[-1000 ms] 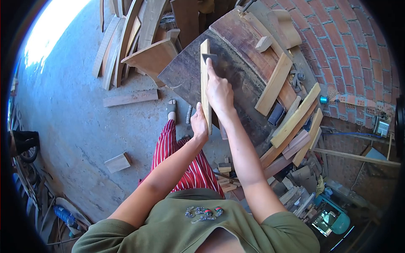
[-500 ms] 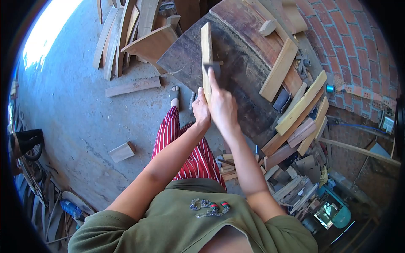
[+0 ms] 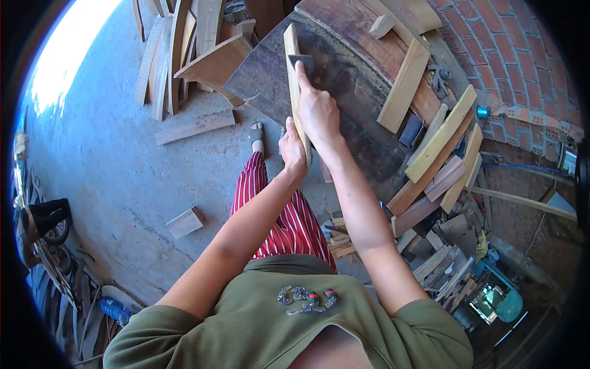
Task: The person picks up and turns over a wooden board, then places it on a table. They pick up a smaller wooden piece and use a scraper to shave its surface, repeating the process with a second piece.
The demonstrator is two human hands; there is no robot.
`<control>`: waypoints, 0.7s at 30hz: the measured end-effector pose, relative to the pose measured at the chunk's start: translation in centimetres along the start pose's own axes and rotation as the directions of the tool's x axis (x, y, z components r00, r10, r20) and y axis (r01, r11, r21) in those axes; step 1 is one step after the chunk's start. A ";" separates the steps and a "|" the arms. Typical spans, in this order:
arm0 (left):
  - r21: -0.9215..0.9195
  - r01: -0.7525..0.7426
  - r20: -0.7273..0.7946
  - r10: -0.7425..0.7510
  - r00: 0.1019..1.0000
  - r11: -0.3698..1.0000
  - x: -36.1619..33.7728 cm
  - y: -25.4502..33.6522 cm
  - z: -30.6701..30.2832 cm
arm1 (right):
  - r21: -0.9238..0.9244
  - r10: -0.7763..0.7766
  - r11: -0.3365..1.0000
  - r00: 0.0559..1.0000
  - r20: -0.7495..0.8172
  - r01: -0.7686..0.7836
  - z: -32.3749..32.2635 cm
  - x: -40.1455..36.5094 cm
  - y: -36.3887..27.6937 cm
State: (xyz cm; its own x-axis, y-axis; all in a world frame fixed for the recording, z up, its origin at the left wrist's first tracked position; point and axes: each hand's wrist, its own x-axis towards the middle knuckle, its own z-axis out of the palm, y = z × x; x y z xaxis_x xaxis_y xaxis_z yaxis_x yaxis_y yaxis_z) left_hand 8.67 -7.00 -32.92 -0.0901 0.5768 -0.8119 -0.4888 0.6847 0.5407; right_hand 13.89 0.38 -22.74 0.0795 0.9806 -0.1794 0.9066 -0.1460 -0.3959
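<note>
We hold a narrow wooden strip (image 3: pixel 292 67) lengthwise over the dark surface (image 3: pixel 353 104), its far end pointing away from us. Our left hand (image 3: pixel 293 147) has its grip closed on the strip close to the near end, the thumb laid up along the side, and a short bit of wood shows past the fingers. Our right hand (image 3: pixel 319 115) is further up, its grip curled around the dark tool (image 3: pixel 302 61), with the index finger stretched onto it; how the other fingers wrap, we cannot tell. The tool sits across the strip, below the far end. To the right of our hands, a wide pale board (image 3: pixel 404 86) and a small block (image 3: pixel 381 26) lie on some wood.
</note>
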 end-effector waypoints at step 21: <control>0.041 0.025 -0.022 -0.024 0.999 0.999 -0.2 0.0 0.2 | 0.003 0.004 1.000 1.000 -0.004 -0.004 -0.1 2.2 -0.1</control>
State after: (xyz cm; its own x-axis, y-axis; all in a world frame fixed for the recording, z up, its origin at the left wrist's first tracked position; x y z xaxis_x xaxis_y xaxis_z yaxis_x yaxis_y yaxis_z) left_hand 8.81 -7.00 -32.72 -0.0980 0.5503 -0.8292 -0.4544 0.7165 0.5293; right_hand 13.96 2.53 -23.02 0.0848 0.9805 -0.1772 0.9049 -0.1503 -0.3981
